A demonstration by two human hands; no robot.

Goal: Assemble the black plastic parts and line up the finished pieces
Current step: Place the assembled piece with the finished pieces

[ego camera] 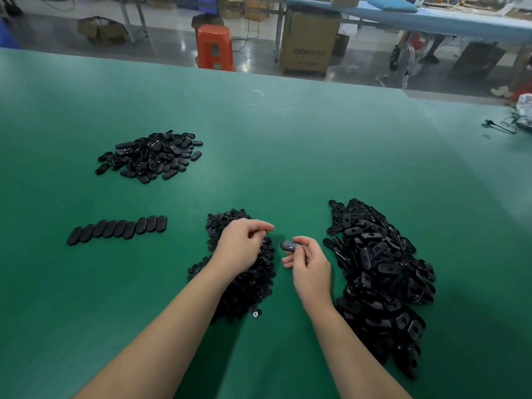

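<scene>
On the green tabletop (288, 145), far left, a row of finished oval pieces (116, 229) lies side by side, with a loose heap of oval pieces (151, 156) behind it, well apart. The row leans and is not quite straight, so a careless placement of the next piece could likely knock it further askew. Next comes the central pile of small black inserts (247, 286); the left hand (241, 249) hovers on top of it with fingers curled and tips pinched together, apparently picking an insert, though whether it actually holds one is too small to tell. A poor pinch here could drop the part back into the pile or scatter neighbours. Just beside it, the right hand (309, 269) grips a black oval shell (289, 245) between thumb and fingertips, cavity side up. Far right sits the large pile of unassembled shells (380, 277)
</scene>
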